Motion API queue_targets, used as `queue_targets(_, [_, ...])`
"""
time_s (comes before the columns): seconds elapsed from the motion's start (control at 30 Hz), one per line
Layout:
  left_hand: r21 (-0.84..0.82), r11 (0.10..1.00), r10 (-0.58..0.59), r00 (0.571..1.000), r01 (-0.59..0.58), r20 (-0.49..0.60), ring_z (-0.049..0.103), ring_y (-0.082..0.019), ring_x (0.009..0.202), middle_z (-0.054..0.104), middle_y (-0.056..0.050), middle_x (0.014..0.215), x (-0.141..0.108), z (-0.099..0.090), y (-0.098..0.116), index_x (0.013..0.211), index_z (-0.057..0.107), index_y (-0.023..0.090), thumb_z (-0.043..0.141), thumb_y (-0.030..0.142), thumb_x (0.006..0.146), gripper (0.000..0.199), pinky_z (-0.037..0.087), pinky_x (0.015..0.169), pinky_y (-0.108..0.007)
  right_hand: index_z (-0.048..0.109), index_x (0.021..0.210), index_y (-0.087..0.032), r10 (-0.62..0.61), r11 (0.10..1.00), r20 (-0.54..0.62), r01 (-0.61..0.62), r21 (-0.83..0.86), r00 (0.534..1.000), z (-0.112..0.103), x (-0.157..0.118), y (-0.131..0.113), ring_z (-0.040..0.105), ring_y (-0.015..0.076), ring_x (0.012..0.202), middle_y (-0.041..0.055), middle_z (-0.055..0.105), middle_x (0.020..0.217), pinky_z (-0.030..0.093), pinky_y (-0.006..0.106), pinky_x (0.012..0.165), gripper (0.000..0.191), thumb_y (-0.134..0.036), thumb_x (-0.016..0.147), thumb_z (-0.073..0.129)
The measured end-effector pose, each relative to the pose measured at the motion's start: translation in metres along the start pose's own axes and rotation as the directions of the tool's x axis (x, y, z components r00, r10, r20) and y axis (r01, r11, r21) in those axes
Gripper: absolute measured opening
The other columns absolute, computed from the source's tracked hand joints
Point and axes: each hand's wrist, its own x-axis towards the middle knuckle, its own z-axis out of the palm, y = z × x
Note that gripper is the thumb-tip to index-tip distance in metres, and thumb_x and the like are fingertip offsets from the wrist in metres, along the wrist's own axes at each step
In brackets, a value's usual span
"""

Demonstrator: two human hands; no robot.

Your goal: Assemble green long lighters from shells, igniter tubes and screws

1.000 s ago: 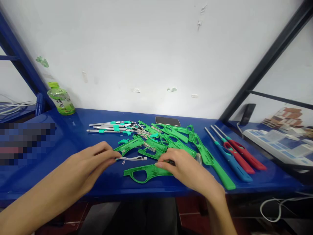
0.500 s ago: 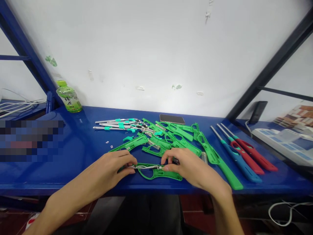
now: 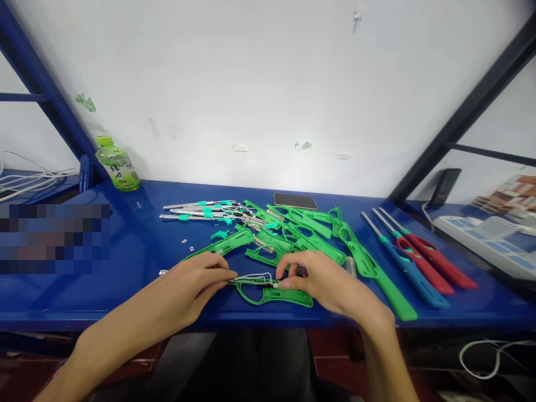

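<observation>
In front of me lies an open green lighter shell half (image 3: 288, 297) with a trigger loop. White wires (image 3: 253, 276) run over it, bowed upward between my hands. My left hand (image 3: 205, 282) is closed, its thumb and fingers pinching the inner end of a lighter's metal tube (image 3: 163, 273), whose tip shows beyond the wrist. My right hand (image 3: 312, 279) pinches a small white-tipped black part (image 3: 275, 285) above the shell. Something dark shows under its curled fingers, too hidden to name.
Behind my hands are piled green shell halves (image 3: 314, 243) and metal tubes with teal collars (image 3: 205, 212). Whole lighters, blue (image 3: 412, 273) and red (image 3: 446, 262), lie at right. A phone (image 3: 294, 201) and a green tea bottle (image 3: 119, 167) stand farther back.
The wires, nearly straight before, now bow up into a loop. My left hand has shifted slightly, and the metal tube's tip now shows behind it. My right hand has barely moved.
</observation>
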Motion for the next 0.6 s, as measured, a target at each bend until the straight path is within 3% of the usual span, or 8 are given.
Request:
queue_targets(0.1, [0.018, 0.997, -0.072, 0.996, 0.071, 0.058, 0.068, -0.015, 0.115, 0.065, 0.004, 0.132, -0.005, -0.003, 0.001, 0.136, 0.07, 0.045, 0.041, 0.035, 0.117, 0.036, 0.05, 0.098, -0.026, 0.081, 0.1, -0.03, 0.012, 1.0, 0.006, -0.012, 0.009, 1.0, 0.0, 0.0, 0.001, 0.059, 0.0183, 0.077, -0.0009, 0.073, 0.089, 0.039, 0.031, 0.07, 0.007, -0.036, 0.098, 0.077])
queue_targets(0.2, [0.014, 0.996, -0.089, 0.993, 0.088, 0.077, 0.068, -0.015, 0.108, 0.064, 0.002, 0.128, -0.005, -0.003, 0.003, 0.134, 0.072, 0.045, 0.041, 0.038, 0.117, 0.036, 0.051, 0.094, -0.027, 0.081, 0.1, -0.029, 0.013, 1.0, 0.006, -0.013, 0.013, 1.0, -0.001, 0.0, 0.0, 0.058, 0.0179, 0.076, -0.0004, 0.073, 0.089, 0.038, 0.03, 0.068, 0.008, -0.036, 0.098, 0.077])
queue_targets(0.47, [-0.032, 0.999, 0.014, 0.996, -0.017, -0.083, 0.072, -0.015, 0.096, 0.074, 0.001, 0.108, 0.005, 0.002, -0.001, 0.114, 0.08, 0.032, 0.054, 0.034, 0.114, 0.026, 0.051, 0.087, -0.026, 0.08, 0.099, -0.029, 0.006, 1.0, 0.004, -0.007, 0.022, 1.0, 0.0, 0.0, -0.001, 0.058, 0.0169, 0.075, -0.0021, 0.071, 0.086, 0.037, 0.03, 0.069, 0.005, -0.033, 0.098, 0.077])
queue_targets(0.6, [-0.045, 0.999, 0.025, 0.995, -0.029, -0.096, 0.072, -0.015, 0.092, 0.075, 0.001, 0.102, 0.007, 0.002, -0.002, 0.102, 0.08, 0.027, 0.055, 0.032, 0.113, 0.028, 0.051, 0.084, -0.025, 0.079, 0.098, -0.029, -0.002, 0.999, 0.004, 0.001, 0.032, 1.0, 0.0, -0.002, -0.001, 0.058, 0.0159, 0.073, -0.0031, 0.071, 0.084, 0.038, 0.03, 0.069, 0.005, -0.033, 0.098, 0.077])
